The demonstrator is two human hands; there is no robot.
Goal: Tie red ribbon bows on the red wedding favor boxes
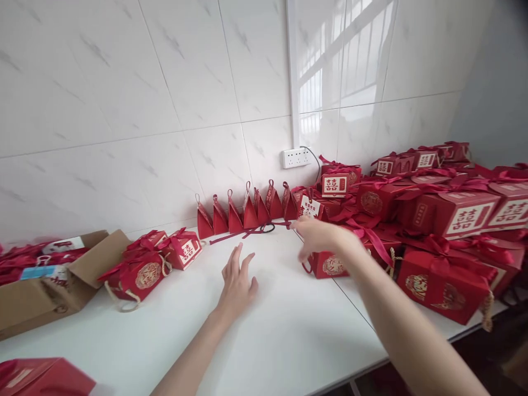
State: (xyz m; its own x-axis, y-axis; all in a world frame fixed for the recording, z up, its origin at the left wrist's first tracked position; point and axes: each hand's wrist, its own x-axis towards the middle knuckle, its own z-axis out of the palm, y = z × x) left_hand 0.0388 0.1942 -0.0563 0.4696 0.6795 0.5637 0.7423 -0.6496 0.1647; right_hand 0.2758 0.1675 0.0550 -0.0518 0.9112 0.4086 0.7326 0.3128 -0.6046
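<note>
My left hand (239, 278) is over the white table (264, 330), fingers spread and holding nothing. My right hand (319, 236) reaches across to the right, somewhat blurred, its fingers bent but apart. Its fingertips are by the end of a dark red ribbon (229, 237) lying along the table; whether they touch it I cannot tell. Behind the ribbon stands a row of small red triangular gift boxes (234, 220) with loops on top. Beneath the right hand is a red gift box (330, 265) with a gold emblem, partly hidden by the hand and forearm.
Red gift boxes with bows (447, 212) are piled on the right. To the left are a few ribboned boxes with rope handles (142, 275) and an open cardboard carton (88, 269). A red box (47, 377) lies at the near left. A power strip (296, 158) is on the tiled wall.
</note>
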